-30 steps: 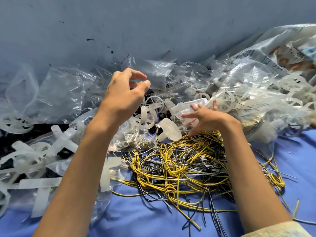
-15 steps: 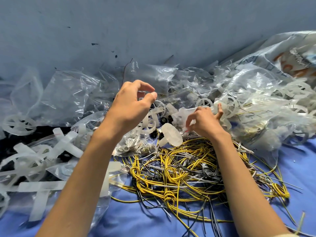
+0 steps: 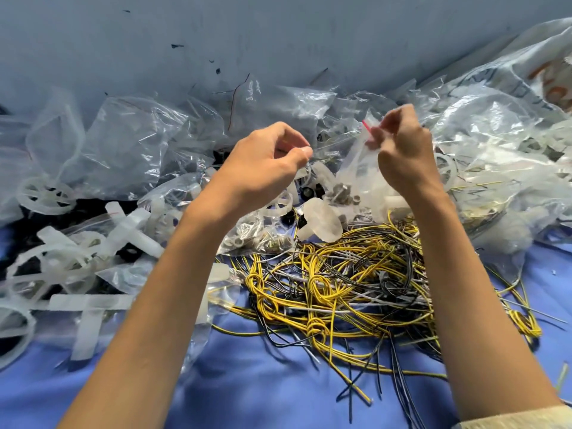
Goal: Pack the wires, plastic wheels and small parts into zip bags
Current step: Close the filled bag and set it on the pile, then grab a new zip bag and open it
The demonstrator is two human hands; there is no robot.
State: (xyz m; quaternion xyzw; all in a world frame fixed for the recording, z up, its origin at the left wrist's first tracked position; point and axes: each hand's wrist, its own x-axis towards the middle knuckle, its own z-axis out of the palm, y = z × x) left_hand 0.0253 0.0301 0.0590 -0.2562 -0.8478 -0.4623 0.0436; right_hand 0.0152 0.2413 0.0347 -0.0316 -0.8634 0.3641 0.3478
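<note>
Zip bag [image 3: 360,171] pinched at its top by right hand [image 3: 402,159]; left hand [image 3: 263,164] curled, empty

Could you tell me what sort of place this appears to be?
Likely a parts-packing workbench: a tangle of wires, loose plastic wheels and heaps of clear zip bags on a blue cloth.

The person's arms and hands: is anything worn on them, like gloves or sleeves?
No gloves, rings or watch show on the left hand or right hand. Both forearms are bare; only a pale cream sleeve edge shows on the right arm.
</note>
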